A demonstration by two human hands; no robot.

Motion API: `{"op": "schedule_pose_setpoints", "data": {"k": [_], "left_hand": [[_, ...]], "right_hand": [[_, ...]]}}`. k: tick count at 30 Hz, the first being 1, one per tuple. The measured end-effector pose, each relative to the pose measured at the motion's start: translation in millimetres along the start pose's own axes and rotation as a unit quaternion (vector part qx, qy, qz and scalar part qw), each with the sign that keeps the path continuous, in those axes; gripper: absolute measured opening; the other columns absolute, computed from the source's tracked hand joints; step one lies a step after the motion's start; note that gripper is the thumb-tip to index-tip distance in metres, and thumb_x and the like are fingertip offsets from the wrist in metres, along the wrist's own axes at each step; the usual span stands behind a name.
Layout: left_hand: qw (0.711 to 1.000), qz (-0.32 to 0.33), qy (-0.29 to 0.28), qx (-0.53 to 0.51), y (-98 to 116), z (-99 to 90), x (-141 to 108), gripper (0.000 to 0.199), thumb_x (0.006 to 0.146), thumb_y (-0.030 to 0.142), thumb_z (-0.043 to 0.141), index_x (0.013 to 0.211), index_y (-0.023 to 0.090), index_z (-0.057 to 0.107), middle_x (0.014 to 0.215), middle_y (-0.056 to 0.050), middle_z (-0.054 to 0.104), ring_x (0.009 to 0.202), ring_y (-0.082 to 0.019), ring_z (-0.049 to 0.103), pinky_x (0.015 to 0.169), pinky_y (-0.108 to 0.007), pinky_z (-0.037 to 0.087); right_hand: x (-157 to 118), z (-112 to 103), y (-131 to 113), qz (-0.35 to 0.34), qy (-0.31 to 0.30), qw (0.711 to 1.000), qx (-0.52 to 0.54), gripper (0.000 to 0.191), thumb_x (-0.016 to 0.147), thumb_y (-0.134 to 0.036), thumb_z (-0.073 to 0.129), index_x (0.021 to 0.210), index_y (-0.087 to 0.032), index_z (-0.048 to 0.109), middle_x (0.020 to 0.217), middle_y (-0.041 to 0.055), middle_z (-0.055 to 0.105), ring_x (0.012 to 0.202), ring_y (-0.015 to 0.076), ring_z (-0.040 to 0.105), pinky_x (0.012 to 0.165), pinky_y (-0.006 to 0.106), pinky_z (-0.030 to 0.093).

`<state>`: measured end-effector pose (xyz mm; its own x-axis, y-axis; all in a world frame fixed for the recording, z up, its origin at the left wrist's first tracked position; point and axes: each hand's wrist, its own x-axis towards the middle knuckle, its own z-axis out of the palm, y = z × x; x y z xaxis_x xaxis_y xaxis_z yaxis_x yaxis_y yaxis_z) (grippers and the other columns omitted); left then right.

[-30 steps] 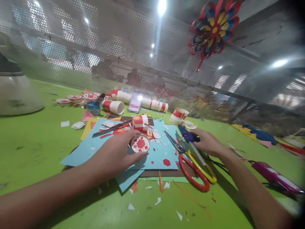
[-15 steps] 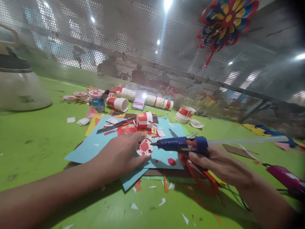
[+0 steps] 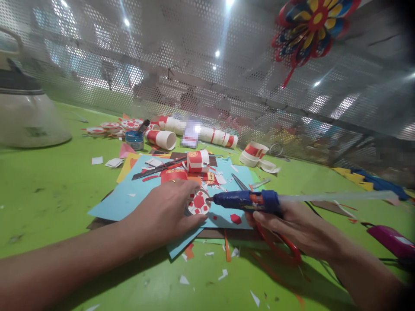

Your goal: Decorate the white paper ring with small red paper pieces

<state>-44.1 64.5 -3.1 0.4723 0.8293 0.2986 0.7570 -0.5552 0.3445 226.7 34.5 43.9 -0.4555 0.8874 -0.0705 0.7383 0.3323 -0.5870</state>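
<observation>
My left hand (image 3: 171, 209) grips a round white piece with a red pattern (image 3: 199, 202), thumb below it and fingers above, over light blue paper (image 3: 123, 201). In my right hand (image 3: 285, 224) is a blue hot glue gun (image 3: 246, 201), its nozzle at the right edge of the round piece. Whether the tip touches it I cannot tell. A long clear glue stick (image 3: 337, 197) juts out of the gun's back. Red-handled scissors (image 3: 293, 250) lie beneath my right hand. A small red paper piece (image 3: 236, 219) rests on the blue paper, and a cut red-and-white paper cup (image 3: 197, 161) stands behind.
A blue jar (image 3: 134, 141), paper cups (image 3: 161, 139) and patterned discs (image 3: 131, 124) line the back. At far left stands a large pale kettle-like vessel (image 3: 30, 119). A magenta tool (image 3: 392, 239) lies at right. Paper scraps (image 3: 183, 280) litter the green table (image 3: 106, 280).
The round piece and the glue gun's nozzle have shifted very slightly right in view, staying close together. Both hands keep their hold. The whole view has moved a little.
</observation>
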Motion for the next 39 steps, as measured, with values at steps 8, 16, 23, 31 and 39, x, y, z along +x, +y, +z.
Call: {"op": "schedule_pose_setpoints", "data": {"k": [8, 16, 23, 31, 39], "left_hand": [[1.000, -0.002, 0.002, -0.002, 0.5, 0.3, -0.2, 0.042, 0.082, 0.045, 0.055, 0.112, 0.017, 0.058, 0.109, -0.015, 0.068, 0.100, -0.034, 0.064, 0.079, -0.045, 0.051], [1.000, 0.000, 0.003, -0.013, 1.8, -0.3, -0.8, 0.039, 0.081, 0.043, 0.055, 0.109, 0.017, 0.059, 0.105, -0.014, 0.069, 0.097, -0.033, 0.064, 0.080, -0.045, 0.051], [1.000, -0.006, 0.005, -0.010, 2.6, -0.7, -1.0, 0.039, 0.081, 0.043, 0.056, 0.109, 0.017, 0.059, 0.104, -0.015, 0.069, 0.095, -0.033, 0.065, 0.079, -0.045, 0.051], [1.000, -0.001, 0.012, -0.011, 2.1, 0.3, -3.0, 0.040, 0.082, 0.045, 0.055, 0.110, 0.016, 0.059, 0.104, -0.015, 0.069, 0.096, -0.034, 0.065, 0.079, -0.046, 0.051], [1.000, -0.005, 0.017, -0.015, 2.6, -0.7, -2.5, 0.038, 0.080, 0.045, 0.058, 0.108, 0.019, 0.060, 0.099, -0.012, 0.070, 0.093, -0.031, 0.066, 0.079, -0.041, 0.051]], "right_hand": [[0.4, -0.6, -5.4, 0.003, 0.007, 0.999, -0.031, 0.039, 0.094, -0.053, 0.044, 0.080, -0.021, 0.060, 0.071, 0.0010, 0.054, 0.063, 0.0151, 0.045, 0.056, 0.026, 0.040], [0.5, 2.0, -6.9, 0.014, 0.016, 0.999, -0.038, 0.042, 0.093, -0.055, 0.046, 0.073, -0.020, 0.058, 0.065, -0.0003, 0.053, 0.056, 0.0128, 0.044, 0.050, 0.024, 0.036], [-1.4, 2.7, -6.8, 0.019, 0.016, 0.999, -0.024, 0.042, 0.093, -0.054, 0.046, 0.076, -0.019, 0.061, 0.067, 0.0010, 0.056, 0.058, 0.0131, 0.047, 0.052, 0.024, 0.038], [-1.2, 3.0, -5.4, 0.023, 0.016, 0.999, -0.030, 0.047, 0.092, -0.060, 0.043, 0.077, -0.019, 0.061, 0.065, 0.0011, 0.054, 0.057, 0.0135, 0.046, 0.050, 0.025, 0.037], [-1.7, 3.3, -7.3, 0.023, 0.021, 0.999, -0.042, 0.046, 0.093, -0.057, 0.043, 0.077, -0.020, 0.064, 0.065, 0.0024, 0.060, 0.057, 0.0144, 0.052, 0.051, 0.025, 0.040]]}}
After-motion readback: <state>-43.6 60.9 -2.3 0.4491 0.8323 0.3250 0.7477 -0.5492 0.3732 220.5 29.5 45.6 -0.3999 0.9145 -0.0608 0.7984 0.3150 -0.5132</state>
